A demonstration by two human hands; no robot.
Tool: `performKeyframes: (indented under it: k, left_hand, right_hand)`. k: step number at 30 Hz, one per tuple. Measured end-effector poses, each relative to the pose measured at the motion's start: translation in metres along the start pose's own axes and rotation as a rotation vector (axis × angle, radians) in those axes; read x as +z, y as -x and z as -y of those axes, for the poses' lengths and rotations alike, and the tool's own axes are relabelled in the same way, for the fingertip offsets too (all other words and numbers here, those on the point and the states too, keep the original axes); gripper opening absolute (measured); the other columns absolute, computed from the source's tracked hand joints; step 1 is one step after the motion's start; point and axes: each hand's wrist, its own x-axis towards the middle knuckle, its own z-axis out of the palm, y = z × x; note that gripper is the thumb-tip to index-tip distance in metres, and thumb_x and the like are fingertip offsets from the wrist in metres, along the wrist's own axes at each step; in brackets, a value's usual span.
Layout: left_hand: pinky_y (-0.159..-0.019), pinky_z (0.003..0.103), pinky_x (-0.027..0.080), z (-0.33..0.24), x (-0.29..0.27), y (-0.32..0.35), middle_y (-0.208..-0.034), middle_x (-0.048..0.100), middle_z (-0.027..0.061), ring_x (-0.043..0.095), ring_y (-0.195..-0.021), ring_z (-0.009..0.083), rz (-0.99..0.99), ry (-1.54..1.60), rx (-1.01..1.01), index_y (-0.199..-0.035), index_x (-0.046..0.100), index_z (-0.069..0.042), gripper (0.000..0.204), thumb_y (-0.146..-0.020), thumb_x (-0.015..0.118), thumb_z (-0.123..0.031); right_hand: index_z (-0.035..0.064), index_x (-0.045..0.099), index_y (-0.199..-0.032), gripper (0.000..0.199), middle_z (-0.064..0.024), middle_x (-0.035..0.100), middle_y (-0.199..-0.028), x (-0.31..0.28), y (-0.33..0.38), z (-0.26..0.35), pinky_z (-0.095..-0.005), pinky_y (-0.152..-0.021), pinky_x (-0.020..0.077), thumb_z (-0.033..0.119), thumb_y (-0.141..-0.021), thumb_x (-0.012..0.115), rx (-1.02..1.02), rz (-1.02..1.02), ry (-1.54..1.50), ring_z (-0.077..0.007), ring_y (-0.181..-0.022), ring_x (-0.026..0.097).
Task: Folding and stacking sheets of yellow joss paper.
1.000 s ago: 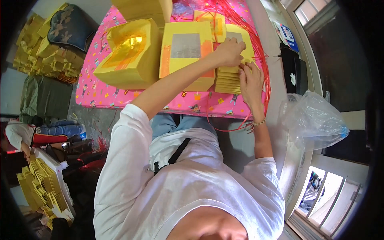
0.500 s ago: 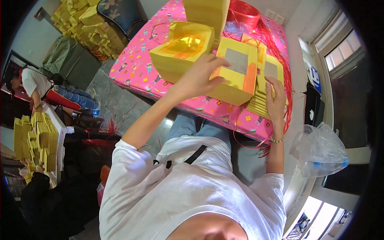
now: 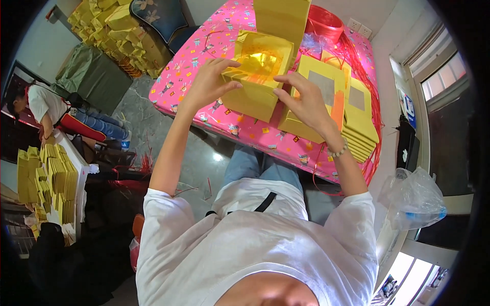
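A yellow paper box [image 3: 250,104] stands open on the bed, with shiny gold lining [image 3: 260,61] showing inside and a tall lid panel [image 3: 280,23] raised at its back. My left hand [image 3: 212,84] is at the box's near left rim, fingers over the top and thumb against the front wall. At the near right corner my right hand [image 3: 309,102] has its fingertips and thumb on either side of the rim. Just right of it sits a closed yellow box [image 3: 319,81] with a grey panel and an orange strip, partly hidden by my right hand.
A stack of flat yellow pieces [image 3: 362,127] lies at the right on the pink patterned cover [image 3: 173,81]. Behind are a red basin [image 3: 324,23] and red cords [image 3: 365,61]. A plastic bag [image 3: 413,196] hangs right. Another person [image 3: 48,107] stands left beside a table of yellow pieces [image 3: 56,173].
Both hands have moved left, from the closed box and the flat stack to the near rim of the open box. The whole view has shifted slightly.
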Motion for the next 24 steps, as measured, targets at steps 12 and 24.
performKeyframes:
  k: [12,24]
  left_hand:
    - [-0.079,0.038,0.050,0.029,0.012,-0.009,-0.093,0.067,0.0154,0.064,-0.089,0.0296,0.070,0.135,-0.035,-0.102,0.066,0.001,0.042,-0.077,0.074,-0.032]
    - [-0.083,0.033,0.048,0.035,0.007,-0.016,-0.097,0.067,0.0110,0.064,-0.094,0.0211,0.222,0.192,-0.118,-0.104,0.066,0.001,0.041,-0.083,0.070,-0.034]
  right_hand:
    - [0.0009,0.069,-0.096,0.026,-0.0079,0.067,-0.084,0.027,-0.023,-0.010,-0.0278,-0.068,0.0479,0.025,-0.085,0.067,0.110,0.085,-0.004,-0.0143,-0.073,0.061]
    - [0.0016,0.071,-0.092,0.026,-0.0058,0.067,-0.077,0.019,-0.032,-0.008,-0.0262,-0.061,0.0459,0.026,-0.084,0.068,0.084,0.136,-0.016,-0.0106,-0.063,0.056]
